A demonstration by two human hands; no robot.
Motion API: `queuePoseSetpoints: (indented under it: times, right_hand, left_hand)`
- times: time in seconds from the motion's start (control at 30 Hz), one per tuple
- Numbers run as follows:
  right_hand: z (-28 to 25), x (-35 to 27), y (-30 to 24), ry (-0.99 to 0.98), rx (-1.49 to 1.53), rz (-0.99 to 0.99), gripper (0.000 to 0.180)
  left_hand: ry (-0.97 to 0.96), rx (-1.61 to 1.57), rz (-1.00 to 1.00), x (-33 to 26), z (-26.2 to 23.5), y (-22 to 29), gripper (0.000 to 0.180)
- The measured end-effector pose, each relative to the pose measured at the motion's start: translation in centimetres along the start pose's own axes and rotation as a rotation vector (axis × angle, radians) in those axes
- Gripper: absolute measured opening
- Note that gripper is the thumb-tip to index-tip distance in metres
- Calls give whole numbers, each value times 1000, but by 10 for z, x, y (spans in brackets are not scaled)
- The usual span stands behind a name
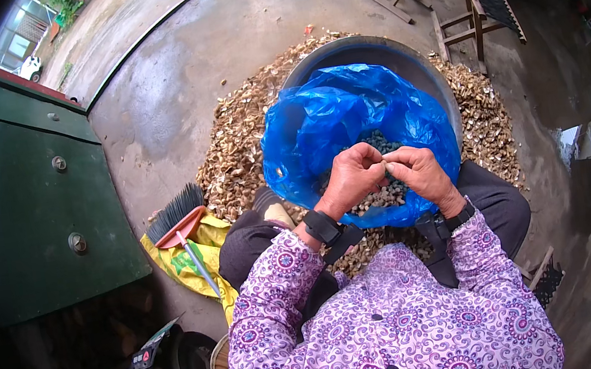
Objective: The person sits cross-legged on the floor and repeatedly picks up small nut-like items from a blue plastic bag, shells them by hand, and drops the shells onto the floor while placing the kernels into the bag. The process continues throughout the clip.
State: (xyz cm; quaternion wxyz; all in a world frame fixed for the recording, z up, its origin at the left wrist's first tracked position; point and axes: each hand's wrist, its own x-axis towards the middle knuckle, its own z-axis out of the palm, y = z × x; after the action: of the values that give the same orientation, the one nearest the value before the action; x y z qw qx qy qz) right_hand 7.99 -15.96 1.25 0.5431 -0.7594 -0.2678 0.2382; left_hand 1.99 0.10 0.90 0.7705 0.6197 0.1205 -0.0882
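My left hand (351,178) and my right hand (422,174) meet fingertip to fingertip above an opened blue plastic bag (317,118). Thumbs and forefingers of both are pinched on a small pale thing, which looks like a peanut (385,164); most of it is hidden by the fingers. Below them, inside the bag, lie many small kernels (386,195), tinted bluish at the back. The bag sits in a wide grey metal basin (431,77), its plastic draped toward the near rim between my knees.
Broken peanut shells (244,135) heap around the basin on the concrete floor. To the left, a broom (180,226) lies on a yellow sack (212,233) near a green metal door (50,194). Wooden folding stools (471,16) stand at the far right.
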Motion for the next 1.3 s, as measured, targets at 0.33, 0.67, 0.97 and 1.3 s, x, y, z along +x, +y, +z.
queuePoseSetpoints:
  times: [0.33, 0.67, 0.97, 1.3]
  right_hand:
    - [-4, -1, -18, 4, -205, -116, 10]
    - [22, 9, -4, 243, -356, -259, 11]
    - [4, -2, -5, 154, -80, -17, 10]
    - [0, 6, 12, 89, 236, 35, 23]
  left_hand:
    - [-78, -54, -19, 5, 0, -1, 7]
    - [184, 127, 122, 7, 2, -10, 8]
    - [78, -157, -4, 6, 15, -6, 10]
    - [-41, -201, -12, 12, 8, 5, 12]
